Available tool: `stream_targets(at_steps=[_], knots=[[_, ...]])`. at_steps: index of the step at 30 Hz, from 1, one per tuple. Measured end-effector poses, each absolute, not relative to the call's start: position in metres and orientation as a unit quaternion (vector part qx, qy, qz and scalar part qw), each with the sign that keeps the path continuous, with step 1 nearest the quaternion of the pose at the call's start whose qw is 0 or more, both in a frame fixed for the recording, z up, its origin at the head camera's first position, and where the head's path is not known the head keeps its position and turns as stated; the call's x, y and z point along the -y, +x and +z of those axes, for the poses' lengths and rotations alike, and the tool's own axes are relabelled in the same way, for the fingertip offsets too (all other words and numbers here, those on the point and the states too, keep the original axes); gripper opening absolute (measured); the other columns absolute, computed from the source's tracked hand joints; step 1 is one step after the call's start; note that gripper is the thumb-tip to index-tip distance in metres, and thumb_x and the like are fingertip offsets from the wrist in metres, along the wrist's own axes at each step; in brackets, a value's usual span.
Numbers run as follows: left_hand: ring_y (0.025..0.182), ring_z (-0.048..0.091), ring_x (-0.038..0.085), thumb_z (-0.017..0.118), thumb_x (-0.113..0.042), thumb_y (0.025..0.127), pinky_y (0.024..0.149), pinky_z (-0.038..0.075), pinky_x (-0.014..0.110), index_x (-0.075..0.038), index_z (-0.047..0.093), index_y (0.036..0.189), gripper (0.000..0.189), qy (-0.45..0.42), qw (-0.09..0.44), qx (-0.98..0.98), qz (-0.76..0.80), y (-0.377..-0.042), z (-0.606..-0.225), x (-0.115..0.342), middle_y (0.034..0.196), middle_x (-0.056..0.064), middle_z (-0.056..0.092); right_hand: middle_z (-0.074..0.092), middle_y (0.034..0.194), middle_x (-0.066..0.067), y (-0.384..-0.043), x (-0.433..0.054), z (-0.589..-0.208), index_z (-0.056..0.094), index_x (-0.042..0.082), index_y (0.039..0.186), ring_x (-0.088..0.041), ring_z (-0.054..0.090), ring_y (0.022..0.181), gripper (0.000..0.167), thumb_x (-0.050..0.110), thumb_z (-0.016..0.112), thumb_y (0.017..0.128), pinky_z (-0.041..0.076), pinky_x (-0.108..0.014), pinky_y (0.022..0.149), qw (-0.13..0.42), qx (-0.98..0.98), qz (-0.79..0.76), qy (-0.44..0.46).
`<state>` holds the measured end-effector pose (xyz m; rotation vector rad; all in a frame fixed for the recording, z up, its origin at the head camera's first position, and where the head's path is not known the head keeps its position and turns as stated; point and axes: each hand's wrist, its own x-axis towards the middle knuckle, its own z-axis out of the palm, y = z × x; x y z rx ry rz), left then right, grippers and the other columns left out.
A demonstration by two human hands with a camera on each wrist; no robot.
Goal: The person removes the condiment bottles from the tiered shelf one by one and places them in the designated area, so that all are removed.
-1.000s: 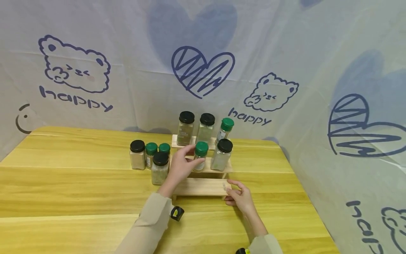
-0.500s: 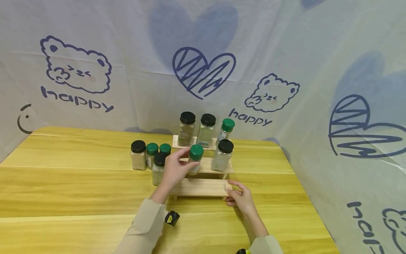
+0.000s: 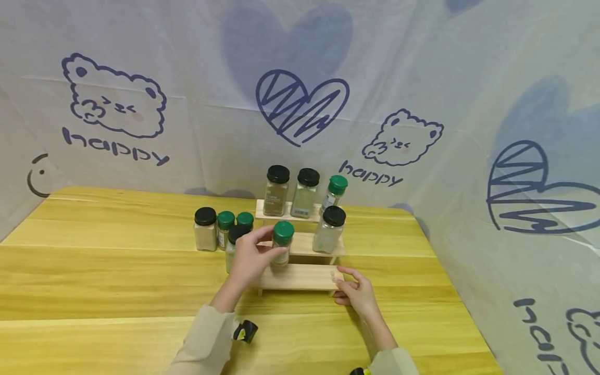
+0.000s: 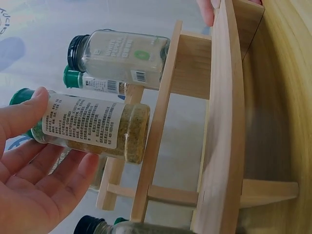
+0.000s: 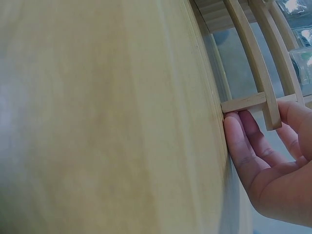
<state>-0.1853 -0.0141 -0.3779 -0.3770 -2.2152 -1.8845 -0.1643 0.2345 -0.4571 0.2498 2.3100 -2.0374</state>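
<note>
My left hand [image 3: 248, 260] pinches a green-capped spice jar [image 3: 283, 244] between thumb and fingers, just above the bottom step of a wooden tiered rack [image 3: 300, 278]. In the left wrist view this spice jar [image 4: 92, 122] shows a printed white label and yellowish-brown contents; its base is near the rack's edge. My right hand [image 3: 357, 293] grips the right end of the bottom step. Up close in the right wrist view, its fingers [image 5: 243, 151] curl about the end of the rack. On the middle step a black-capped jar [image 3: 329, 229] stands at the right.
The top step carries two black-capped jars [image 3: 276, 191] and a green-capped jar [image 3: 335, 190]. Left of the rack, a black-capped jar [image 3: 205, 229] and green-capped jars [image 3: 226, 229] stand on the wooden table [image 3: 117, 271]. Another black-capped jar is partly hidden behind my left hand.
My left hand has brought the green-capped spice jar off the middle step, leftward and toward me, over the bottom step. The right hand stays at the rack's end.
</note>
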Motion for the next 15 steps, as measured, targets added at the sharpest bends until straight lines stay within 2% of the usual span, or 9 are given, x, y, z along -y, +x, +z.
stream_targets(at_steps=[15], knots=[[0.086,0.06,0.024,0.076,0.0,0.067,0.068,0.052,0.026,0.003,0.061,0.107,0.042,-0.135,0.084,0.741,-0.653,-0.176,-0.376,0.037,0.092,0.013,0.063,0.064,0.078,-0.021,-0.164,-0.234,-0.457,0.047,-0.004,0.124,-0.025,0.062,0.062,0.037,-0.001,0.053,0.087,0.054,-0.036,0.057,0.023,-0.749,-0.657,0.081]])
